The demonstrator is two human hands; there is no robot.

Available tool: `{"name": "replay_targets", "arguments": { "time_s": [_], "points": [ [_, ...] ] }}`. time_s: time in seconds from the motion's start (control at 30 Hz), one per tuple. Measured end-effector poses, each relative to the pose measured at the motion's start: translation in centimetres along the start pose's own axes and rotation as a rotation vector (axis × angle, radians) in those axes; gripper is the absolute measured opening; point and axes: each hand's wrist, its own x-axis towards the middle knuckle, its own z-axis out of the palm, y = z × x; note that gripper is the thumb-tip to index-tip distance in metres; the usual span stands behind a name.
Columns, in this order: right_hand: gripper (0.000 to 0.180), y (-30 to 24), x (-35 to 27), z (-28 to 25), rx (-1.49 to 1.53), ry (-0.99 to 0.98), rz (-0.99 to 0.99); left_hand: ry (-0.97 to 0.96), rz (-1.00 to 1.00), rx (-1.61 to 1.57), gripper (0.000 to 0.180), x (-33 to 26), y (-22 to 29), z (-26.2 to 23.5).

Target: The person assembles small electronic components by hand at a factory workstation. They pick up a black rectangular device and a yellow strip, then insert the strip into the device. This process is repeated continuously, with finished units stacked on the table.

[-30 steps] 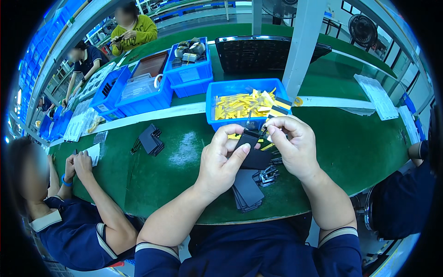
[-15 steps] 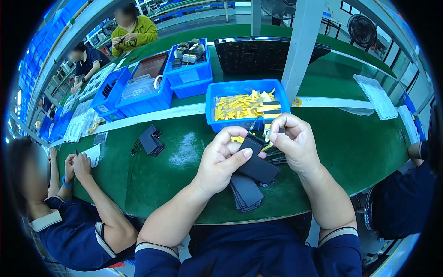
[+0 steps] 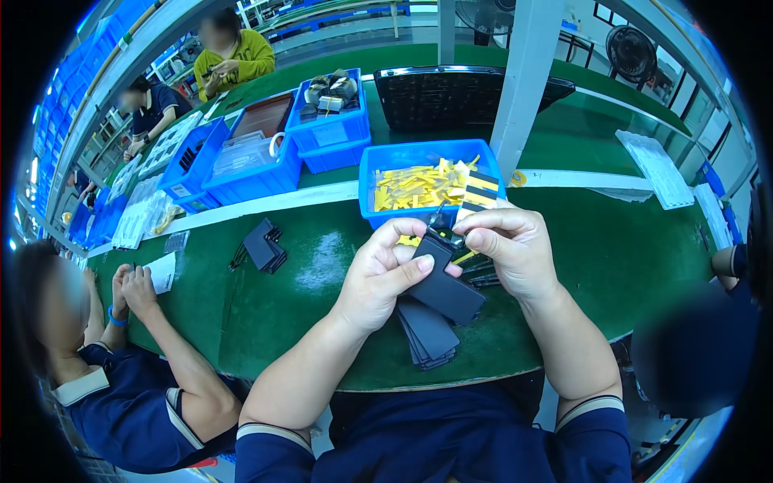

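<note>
My left hand (image 3: 377, 272) is closed around a flat black rectangular pack (image 3: 448, 288), thumb on its face. A short black lead (image 3: 437, 219) sticks up from the pack's top end. Beside that end, my right hand (image 3: 515, 248) pinches with thumb and forefinger; a sheet with yellow and black stripes (image 3: 481, 191) stands up from its fingers. What else those fingertips touch is too small to tell. Under the held pack lies a fanned stack of similar black packs (image 3: 428, 332) on the green table. Several black leads (image 3: 485, 274) lie below my right hand.
A blue bin (image 3: 365, 185) of yellow strips stands just beyond my hands. More black packs (image 3: 263, 245) lie to the left. Blue bins (image 3: 250, 183), a dark panel (image 3: 439, 97) and a grey post (image 3: 523, 88) stand farther back. Co-workers sit at left (image 3: 137, 402) and right (image 3: 700, 354).
The striped sheet has turned more face-on and moved slightly right. My right fingertips have come down closer to the pack's top end. The pack has shifted slightly left in my left hand.
</note>
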Motion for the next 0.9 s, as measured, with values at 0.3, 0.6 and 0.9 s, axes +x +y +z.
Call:
{"name": "replay_targets", "arguments": {
  "time_s": [0.3, 0.6, 0.9],
  "points": [
    [0.020, 0.6, 0.5, 0.1, -0.129, 0.209, 0.026, 0.343, 0.239, 0.417, 0.029, 1.4, 2.5, -3.2],
    [0.038, 0.9, 0.4, 0.7, -0.073, 0.108, 0.098, 0.754, -0.143, 1.786, 0.037, 0.9, 4.8, -9.2],
    [0.061, 2.3, -0.5, 2.0, -0.248, 0.069, -0.029, 0.137, 0.384, 1.060, 0.026, 0.7, 1.3, -0.8]
  ]
}}
